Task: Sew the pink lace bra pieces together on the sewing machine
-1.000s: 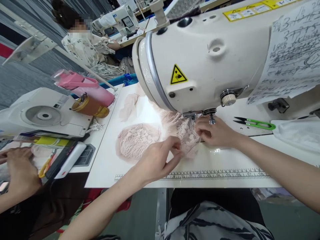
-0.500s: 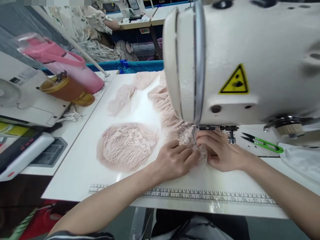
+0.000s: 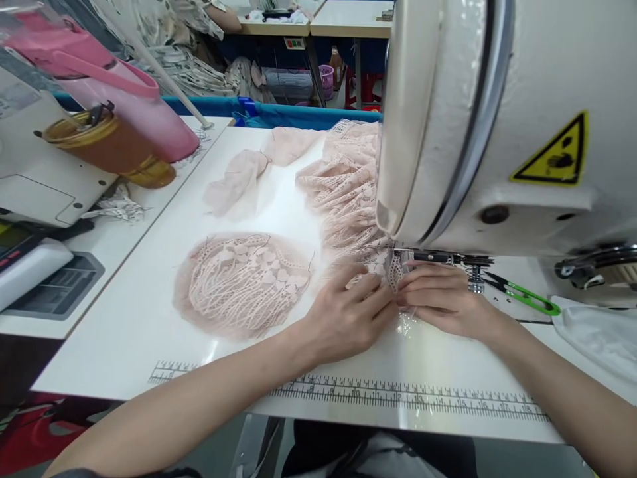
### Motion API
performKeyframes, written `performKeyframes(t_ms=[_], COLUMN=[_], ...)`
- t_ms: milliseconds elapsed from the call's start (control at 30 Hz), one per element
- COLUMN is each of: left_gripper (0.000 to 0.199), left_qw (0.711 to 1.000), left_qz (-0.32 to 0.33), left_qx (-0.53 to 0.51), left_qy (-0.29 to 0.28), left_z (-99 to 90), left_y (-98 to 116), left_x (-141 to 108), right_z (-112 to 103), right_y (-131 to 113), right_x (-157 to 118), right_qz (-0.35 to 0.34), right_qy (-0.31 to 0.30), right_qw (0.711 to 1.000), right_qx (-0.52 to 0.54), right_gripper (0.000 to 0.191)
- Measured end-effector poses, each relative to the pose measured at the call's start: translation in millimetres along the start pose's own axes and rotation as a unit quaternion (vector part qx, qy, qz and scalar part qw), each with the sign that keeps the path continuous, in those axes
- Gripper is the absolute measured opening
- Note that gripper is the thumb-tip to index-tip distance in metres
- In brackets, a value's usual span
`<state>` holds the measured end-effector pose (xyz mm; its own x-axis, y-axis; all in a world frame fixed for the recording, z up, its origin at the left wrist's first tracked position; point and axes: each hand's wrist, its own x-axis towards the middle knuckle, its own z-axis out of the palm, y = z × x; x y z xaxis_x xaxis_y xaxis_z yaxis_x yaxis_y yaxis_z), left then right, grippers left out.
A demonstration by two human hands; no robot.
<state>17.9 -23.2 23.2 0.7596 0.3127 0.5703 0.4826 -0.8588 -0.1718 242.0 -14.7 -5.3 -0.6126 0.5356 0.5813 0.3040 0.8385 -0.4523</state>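
Pink lace fabric (image 3: pixel 343 199) runs in gathered folds from the back of the white table to the sewing machine (image 3: pixel 448 133). My left hand (image 3: pixel 351 309) is closed on the near end of the lace, left of the needle area. Fingers together, my right hand (image 3: pixel 442 295) pinches the lace edge just below the presser area, close to my left fingertips. An oval lace piece (image 3: pixel 243 285) lies flat to the left of my left hand. Behind it rests a small sheer pink piece (image 3: pixel 239 179).
Green thread snips (image 3: pixel 527 297) and white cloth (image 3: pixel 597 332) lie at the right. A printed ruler (image 3: pixel 358 392) runs along the front edge. Pink bottle (image 3: pixel 134 99) and amber cup (image 3: pixel 109 146) stand at the left. Another person's arm (image 3: pixel 223 16) shows behind.
The camera view has shifted closer to the machine, which sits further right and larger in view. My right fingers have straightened and come together over the lace edge. My left hand keeps its grip.
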Motion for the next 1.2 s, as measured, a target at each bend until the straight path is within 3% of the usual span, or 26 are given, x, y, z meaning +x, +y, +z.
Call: performKeyframes(t_ms=[200,400,1200], left_gripper=[0.022,0.016,0.022], left_qw=[0.996,0.993,0.994], left_qz=[-0.016,-0.037,-0.032], left_qx=[-0.08,-0.095,-0.08], left_qy=[-0.037,-0.066,-0.061], left_z=[4.7,5.7,9.8], left_y=[0,2,1], left_x=[-5,-8,-5], right_z=[0,0,-2], right_y=[-6,-6,-3], right_x=[-6,-11,-5], right_qz=[0.033,0.031,0.042], right_qy=[-0.009,-0.032,-0.004], right_qw=[0.998,0.997,0.995], right_qx=[-0.055,-0.067,-0.086], right_gripper=[0.021,0.026,0.021])
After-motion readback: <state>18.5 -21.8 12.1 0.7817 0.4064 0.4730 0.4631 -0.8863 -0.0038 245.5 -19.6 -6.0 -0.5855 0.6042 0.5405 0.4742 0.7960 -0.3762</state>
